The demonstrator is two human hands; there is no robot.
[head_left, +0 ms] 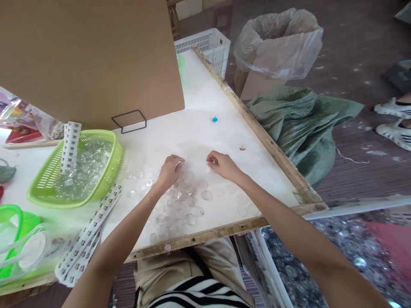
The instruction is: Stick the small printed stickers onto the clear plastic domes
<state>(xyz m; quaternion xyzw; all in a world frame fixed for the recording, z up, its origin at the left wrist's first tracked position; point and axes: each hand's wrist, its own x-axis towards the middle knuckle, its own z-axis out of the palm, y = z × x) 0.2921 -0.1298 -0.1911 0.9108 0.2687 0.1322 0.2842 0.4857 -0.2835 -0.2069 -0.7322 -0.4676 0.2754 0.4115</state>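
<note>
My left hand is just above the white tabletop, fingers curled and pressed together at the tips; what they hold, if anything, is too small or clear to make out. Opposite it, my right hand is closed in a pinch, with a small pale round piece right under the fingertips; I cannot tell whether it is gripped or lying on the table. Many clear round discs lie scattered between and below the hands. One larger clear disc sits just below my right hand.
A green basket of clear pieces stands left, beside printed sticker strips. A brown board rises behind a black wire frame. A blue piece lies further back. Wooden edging borders the table; a crate of clear pieces is lower right.
</note>
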